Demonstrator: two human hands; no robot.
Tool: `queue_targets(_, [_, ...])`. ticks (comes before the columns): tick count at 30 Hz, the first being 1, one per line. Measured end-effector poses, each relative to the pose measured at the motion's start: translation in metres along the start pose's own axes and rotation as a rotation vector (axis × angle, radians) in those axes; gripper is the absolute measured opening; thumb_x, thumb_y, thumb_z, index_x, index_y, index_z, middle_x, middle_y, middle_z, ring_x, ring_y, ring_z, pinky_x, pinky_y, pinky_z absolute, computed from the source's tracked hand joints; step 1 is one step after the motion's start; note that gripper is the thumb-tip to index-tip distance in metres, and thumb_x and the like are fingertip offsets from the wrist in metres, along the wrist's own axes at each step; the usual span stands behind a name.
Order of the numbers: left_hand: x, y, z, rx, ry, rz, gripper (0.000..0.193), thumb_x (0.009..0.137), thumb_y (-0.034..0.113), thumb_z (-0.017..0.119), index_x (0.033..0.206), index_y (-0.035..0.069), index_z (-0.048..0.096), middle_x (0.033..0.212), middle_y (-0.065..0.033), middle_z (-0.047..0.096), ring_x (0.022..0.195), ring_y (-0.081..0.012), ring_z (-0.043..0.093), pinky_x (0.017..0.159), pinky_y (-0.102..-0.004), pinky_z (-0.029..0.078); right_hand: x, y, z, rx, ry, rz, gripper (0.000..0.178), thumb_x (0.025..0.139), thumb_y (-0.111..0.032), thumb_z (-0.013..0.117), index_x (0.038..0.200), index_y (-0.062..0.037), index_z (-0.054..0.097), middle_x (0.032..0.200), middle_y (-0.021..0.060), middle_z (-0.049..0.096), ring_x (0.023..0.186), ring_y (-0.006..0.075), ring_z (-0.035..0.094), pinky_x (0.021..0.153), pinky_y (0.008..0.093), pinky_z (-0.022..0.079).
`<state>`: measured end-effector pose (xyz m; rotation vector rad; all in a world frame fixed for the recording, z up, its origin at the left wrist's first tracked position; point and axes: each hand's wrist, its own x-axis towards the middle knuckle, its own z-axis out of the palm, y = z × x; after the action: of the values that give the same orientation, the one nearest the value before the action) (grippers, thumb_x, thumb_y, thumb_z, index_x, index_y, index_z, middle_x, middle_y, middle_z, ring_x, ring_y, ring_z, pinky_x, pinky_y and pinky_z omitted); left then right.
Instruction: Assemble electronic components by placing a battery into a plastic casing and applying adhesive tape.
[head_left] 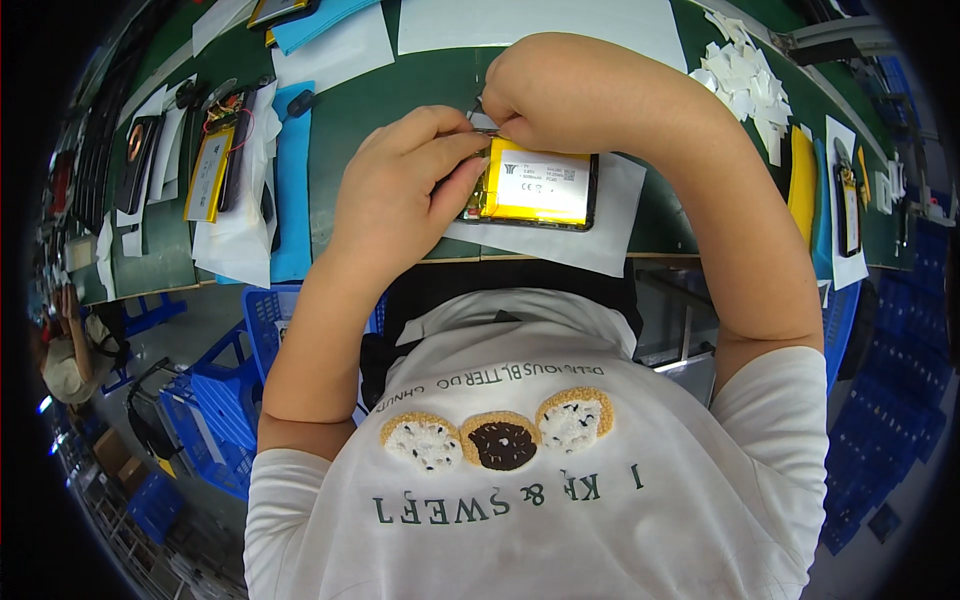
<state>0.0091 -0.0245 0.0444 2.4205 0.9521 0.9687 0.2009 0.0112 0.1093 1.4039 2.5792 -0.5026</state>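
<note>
In front of me a black-framed electronic device (592, 205) lies on a white sheet (612, 240), holding a flat battery pack (540, 188) with yellow edges and a white label. A strip of circuit board with small parts shows at the device's left end. My left hand (405, 185) is closed there, thumb and fingertips pinching at that end. Bent over the device's upper left corner is my right hand (545, 95), its fingers curled and pressed together. What the right fingertips hold, if anything, is hidden. A short dark wire shows between the hands.
On the green table (365, 95), another opened device with a yellow battery (209, 178) lies at left, on white paper beside a blue folder (293, 190). At right are a heap of white scraps (742, 85), a yellow envelope (802, 180) and a dark device (849, 210). Blue crates (215, 400) stand below.
</note>
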Motion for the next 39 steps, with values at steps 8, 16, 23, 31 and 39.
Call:
queue_targets(8, [-0.001, 0.002, 0.006, 0.143, 0.033, 0.078, 0.017, 0.083, 0.011, 0.069, 0.099, 0.008, 0.069, 0.102, -0.0035, 0.064, 0.087, -0.0239, 0.063, 0.074, -0.0353, 0.050, 0.005, -0.012, 0.002, -0.100, 0.010, -0.003, 0.013, 0.074, -0.011, 0.065, 0.081, -0.0029, 0.073, 0.075, 0.0155, 0.066, 0.069, 0.0327, 0.062, 0.066, 0.0409, 0.051])
queue_targets(16, [0.005, 0.008, 0.001, 0.249, -0.097, 0.033, 0.017, 0.081, 0.012, 0.068, 0.098, 0.008, 0.068, 0.101, -0.0026, 0.060, 0.090, -0.0205, 0.062, 0.074, -0.0349, 0.049, -0.015, 0.024, 0.005, 0.190, 0.059, -0.071, 0.014, 0.082, -0.013, 0.065, 0.086, -0.0026, 0.073, 0.084, 0.0130, 0.066, 0.075, 0.0269, 0.062, 0.066, 0.0361, 0.051])
queue_targets(23, [0.006, 0.006, 0.003, 0.284, -0.112, 0.038, 0.018, 0.081, 0.011, 0.067, 0.099, 0.008, 0.068, 0.100, -0.0020, 0.059, 0.090, -0.0200, 0.062, 0.073, -0.0334, 0.049, -0.014, 0.012, 0.006, 0.114, 0.014, 0.045, 0.015, 0.085, -0.015, 0.065, 0.089, -0.0040, 0.074, 0.086, 0.0110, 0.068, 0.076, 0.0244, 0.063, 0.065, 0.0343, 0.052])
queue_targets(31, [0.002, 0.005, 0.007, 0.240, -0.044, 0.031, 0.020, 0.080, 0.011, 0.068, 0.100, 0.011, 0.069, 0.101, -0.0014, 0.060, 0.091, -0.0195, 0.062, 0.076, -0.0343, 0.048, -0.011, 0.011, 0.007, 0.012, 0.028, -0.009, 0.014, 0.086, -0.014, 0.063, 0.087, -0.0048, 0.074, 0.086, 0.0105, 0.068, 0.076, 0.0260, 0.064, 0.066, 0.0356, 0.052])
queue_targets(39, [0.001, 0.004, 0.009, 0.221, -0.014, 0.039, 0.021, 0.079, 0.010, 0.068, 0.100, 0.010, 0.069, 0.101, -0.0009, 0.061, 0.091, -0.0197, 0.062, 0.076, -0.0346, 0.048, -0.014, 0.008, 0.009, -0.037, 0.084, -0.041, 0.015, 0.087, -0.014, 0.062, 0.084, -0.0046, 0.073, 0.083, 0.0104, 0.067, 0.076, 0.0270, 0.064, 0.065, 0.0373, 0.051])
